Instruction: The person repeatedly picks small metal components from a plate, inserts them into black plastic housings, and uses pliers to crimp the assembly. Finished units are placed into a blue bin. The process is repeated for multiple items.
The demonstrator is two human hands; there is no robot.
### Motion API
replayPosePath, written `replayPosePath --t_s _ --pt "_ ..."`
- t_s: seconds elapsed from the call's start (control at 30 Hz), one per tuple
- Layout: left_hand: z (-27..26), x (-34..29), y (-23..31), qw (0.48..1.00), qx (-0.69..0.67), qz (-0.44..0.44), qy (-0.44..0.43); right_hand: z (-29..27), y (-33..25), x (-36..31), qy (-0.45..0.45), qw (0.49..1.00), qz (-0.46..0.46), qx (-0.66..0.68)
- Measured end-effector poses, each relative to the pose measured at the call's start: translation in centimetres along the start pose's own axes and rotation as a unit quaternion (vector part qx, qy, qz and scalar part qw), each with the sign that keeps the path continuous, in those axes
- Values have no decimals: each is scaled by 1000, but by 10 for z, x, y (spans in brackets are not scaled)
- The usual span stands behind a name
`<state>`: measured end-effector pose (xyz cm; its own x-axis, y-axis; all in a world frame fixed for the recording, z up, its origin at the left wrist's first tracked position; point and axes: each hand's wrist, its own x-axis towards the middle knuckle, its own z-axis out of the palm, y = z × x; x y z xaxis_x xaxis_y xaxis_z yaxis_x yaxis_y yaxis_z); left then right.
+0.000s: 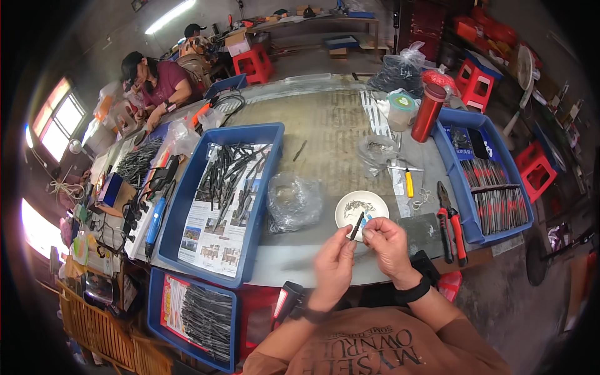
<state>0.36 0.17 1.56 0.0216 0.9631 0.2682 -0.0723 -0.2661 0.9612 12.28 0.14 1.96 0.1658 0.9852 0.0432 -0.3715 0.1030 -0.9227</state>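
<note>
Over the near edge of the table, my left hand (334,265) is closed, pinching a thin black stick-shaped piece (357,225) that slants up between my hands. Right beside it, my right hand (389,248) is closed too, with a small blue piece (366,220) showing at its fingertips; what kind of thing it is cannot be made out. Both hands are at the near rim of a white dish (342,212), in which small thin metallic bits (361,205) lie. Left of the dish sits a clear plastic bag (294,203) with dark contents.
Blue trays hold black pieces: one left (275,140), one lower left (234,312), one right (528,215). Red-handled pliers (456,234), a yellow-handled screwdriver (409,184), scissors (424,199) and a red flask (429,114) lie or stand at right. Two people sit far left.
</note>
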Motion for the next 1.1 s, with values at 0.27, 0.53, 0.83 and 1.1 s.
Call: replayPosePath --t_s 0.27,0.53,0.83,1.1 --pt "-5 2 -4 993 77 88 -29 -1 8 0 5 999 15 51" --pt "-3 -1 -3 1000 -23 10 -18 -1 14 0 -1 997 20 77" --pt "-3 -3 -2 1000 -24 2 -17 -1 16 -1 -17 997 18 79" --pt "0 -5 -3 998 18 64 -10 3 17 -5 -44 998 -46 -28"
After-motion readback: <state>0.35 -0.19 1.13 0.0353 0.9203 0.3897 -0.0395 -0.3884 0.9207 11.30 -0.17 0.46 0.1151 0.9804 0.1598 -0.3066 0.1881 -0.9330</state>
